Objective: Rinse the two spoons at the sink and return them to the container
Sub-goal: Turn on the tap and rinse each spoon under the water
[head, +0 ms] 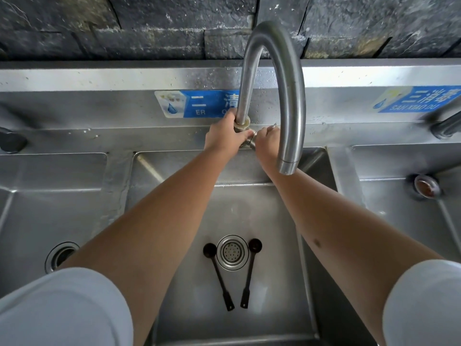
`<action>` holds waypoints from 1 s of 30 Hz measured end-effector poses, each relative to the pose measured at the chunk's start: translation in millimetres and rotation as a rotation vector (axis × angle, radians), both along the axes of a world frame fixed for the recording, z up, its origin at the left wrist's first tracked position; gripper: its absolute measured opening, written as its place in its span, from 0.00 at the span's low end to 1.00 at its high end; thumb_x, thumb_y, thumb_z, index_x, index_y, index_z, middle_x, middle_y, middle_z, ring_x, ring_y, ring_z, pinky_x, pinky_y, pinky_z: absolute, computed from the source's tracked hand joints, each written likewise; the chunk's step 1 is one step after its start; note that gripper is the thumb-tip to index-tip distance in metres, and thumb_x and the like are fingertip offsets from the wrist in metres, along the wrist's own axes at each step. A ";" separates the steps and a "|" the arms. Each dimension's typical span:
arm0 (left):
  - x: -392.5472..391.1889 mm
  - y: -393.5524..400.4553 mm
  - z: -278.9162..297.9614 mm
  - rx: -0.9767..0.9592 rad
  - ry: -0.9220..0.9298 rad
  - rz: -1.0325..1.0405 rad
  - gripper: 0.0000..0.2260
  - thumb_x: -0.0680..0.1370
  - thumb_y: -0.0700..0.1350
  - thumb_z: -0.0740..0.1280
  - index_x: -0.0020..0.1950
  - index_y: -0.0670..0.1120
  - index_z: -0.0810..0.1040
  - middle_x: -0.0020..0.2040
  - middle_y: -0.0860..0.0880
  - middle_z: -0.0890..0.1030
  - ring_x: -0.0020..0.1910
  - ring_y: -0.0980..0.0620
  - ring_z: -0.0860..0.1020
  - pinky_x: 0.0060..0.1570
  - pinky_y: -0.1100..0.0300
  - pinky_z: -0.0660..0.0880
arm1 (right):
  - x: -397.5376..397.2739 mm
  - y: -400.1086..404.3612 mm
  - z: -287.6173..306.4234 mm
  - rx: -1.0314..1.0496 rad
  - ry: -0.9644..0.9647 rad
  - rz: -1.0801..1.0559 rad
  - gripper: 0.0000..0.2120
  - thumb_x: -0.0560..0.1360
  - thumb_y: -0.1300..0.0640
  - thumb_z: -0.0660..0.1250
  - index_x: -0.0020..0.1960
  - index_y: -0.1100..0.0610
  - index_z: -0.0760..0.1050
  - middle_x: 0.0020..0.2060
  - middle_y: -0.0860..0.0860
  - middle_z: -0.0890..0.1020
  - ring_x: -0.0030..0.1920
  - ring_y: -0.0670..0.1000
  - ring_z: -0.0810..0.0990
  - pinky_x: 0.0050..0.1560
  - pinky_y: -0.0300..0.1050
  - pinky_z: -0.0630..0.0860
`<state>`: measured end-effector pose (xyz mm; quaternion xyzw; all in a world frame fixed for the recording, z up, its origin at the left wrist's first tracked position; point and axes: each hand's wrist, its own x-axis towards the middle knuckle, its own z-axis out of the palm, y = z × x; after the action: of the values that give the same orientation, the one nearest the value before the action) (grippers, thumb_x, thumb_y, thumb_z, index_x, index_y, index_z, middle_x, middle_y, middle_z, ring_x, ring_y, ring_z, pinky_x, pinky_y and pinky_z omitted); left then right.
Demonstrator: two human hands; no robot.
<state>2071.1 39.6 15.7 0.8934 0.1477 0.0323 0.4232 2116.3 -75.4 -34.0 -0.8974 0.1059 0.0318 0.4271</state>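
Overhead, from the head camera: both arms stretched forward over the middle basin (314, 221) of a steel sink, both hands at the base of the tall curved faucet (290, 96). Left hand (222, 137) wrapped around the base collar of the spout, fingers curled shut on the metal. Right hand (265, 143) closed on the tap valve (252, 141) just beside it, fingers gathered around the small lever; exact finger placement partly hidden behind the spout. No water visible from the outlet, so probably about to turn the flow on or just steadying the spout, hard to say which.

Lower down, lying flat on the basin floor: left spoon (218, 273) and right spoon (249, 270), both dark, thin-handled, with small round bowls. Bowls set either side of the drain strainer (232, 252), close against its rim; handles angled toward each other near the viewer, tips near but apart. Neither spoon touched by a hand.

Handling, as a judgement: light, stiff, likely plastic or coated metal, nothing fragile. Slippery once wet, and flat on smooth steel, so awkward to pinch from above. Best taken at the flattened handle ends, lifted by sliding a fingertip under, then held mid-handle with the bowl under the stream. Container not in view. Neighbouring basins left and right, blue labels (199, 103) on the splashback.
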 end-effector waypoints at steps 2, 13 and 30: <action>-2.0 -1.5 1.1 0.018 -0.002 0.012 0.13 0.74 0.51 0.69 0.56 0.54 0.72 0.35 0.60 0.72 0.42 0.48 0.76 0.43 0.54 0.74 | -1.4 -0.6 -0.6 0.024 0.004 0.013 0.15 0.75 0.60 0.58 0.31 0.52 0.61 0.27 0.48 0.68 0.30 0.52 0.70 0.37 0.52 0.74; -73.6 -32.8 -41.2 -0.219 0.120 0.275 0.31 0.75 0.46 0.66 0.76 0.45 0.58 0.74 0.43 0.67 0.70 0.45 0.69 0.69 0.50 0.66 | -78.4 -34.9 7.8 0.015 0.206 0.035 0.28 0.71 0.37 0.60 0.64 0.52 0.72 0.47 0.50 0.81 0.47 0.55 0.82 0.51 0.54 0.80; -238.8 -106.6 -228.9 -0.289 0.766 -0.021 0.10 0.78 0.44 0.59 0.56 0.45 0.75 0.51 0.43 0.81 0.49 0.43 0.78 0.47 0.51 0.75 | -255.3 -87.6 -174.6 -0.085 0.798 0.121 0.04 0.76 0.59 0.64 0.42 0.56 0.74 0.34 0.51 0.75 0.38 0.53 0.76 0.38 0.46 0.72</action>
<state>1832.3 -67.0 -213.3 0.7737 0.2884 -0.3281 0.4589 1861.1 -163.0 -208.6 -0.8361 0.2115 0.3982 0.3125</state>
